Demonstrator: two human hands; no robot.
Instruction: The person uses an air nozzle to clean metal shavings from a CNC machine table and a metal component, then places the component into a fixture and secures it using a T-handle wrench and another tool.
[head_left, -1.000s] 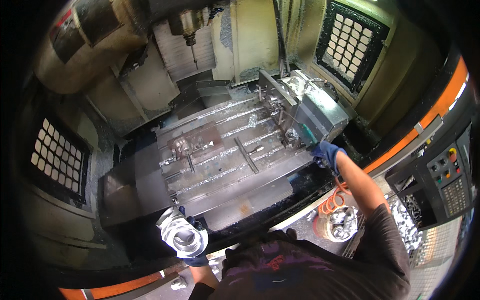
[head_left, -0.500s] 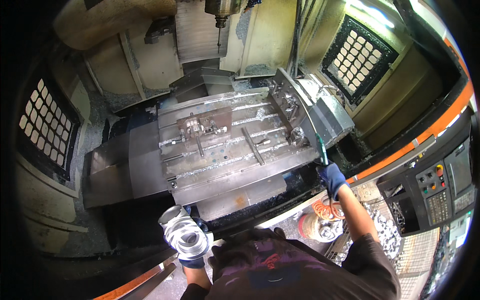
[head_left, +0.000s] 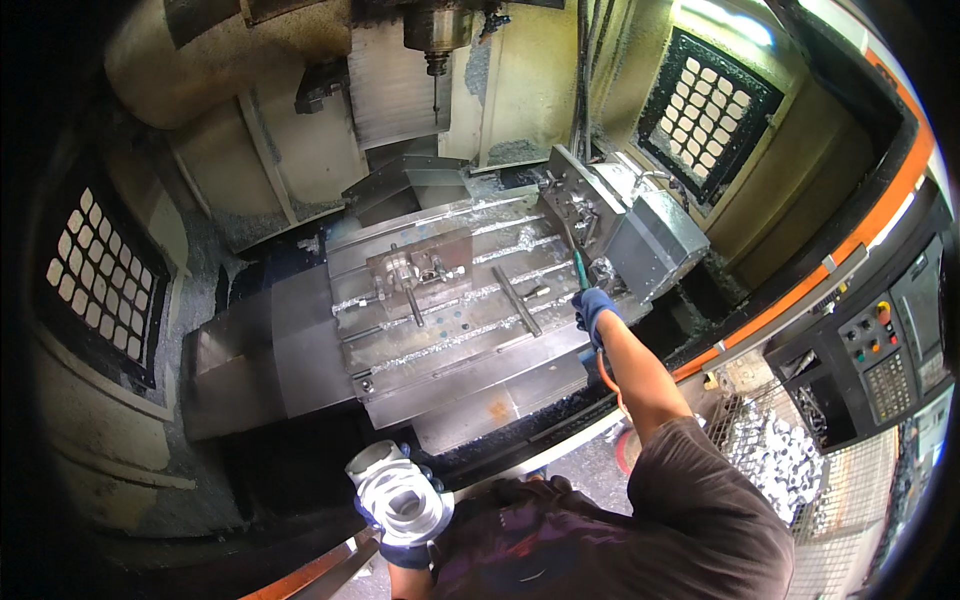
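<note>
Left hand (head_left: 407, 553) fingers curl round silvery metal part (head_left: 405, 503), right hand (head_left: 597, 306) grips green-handled tool (head_left: 581, 268); part could drop if left grip slackens.

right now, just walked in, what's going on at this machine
A person's gloved right hand holds a green tool at the right end of the metal table, near the upright plate. Their gloved left hand holds a shiny metal part in front of the machine. A metal bar lies on the table.
</note>
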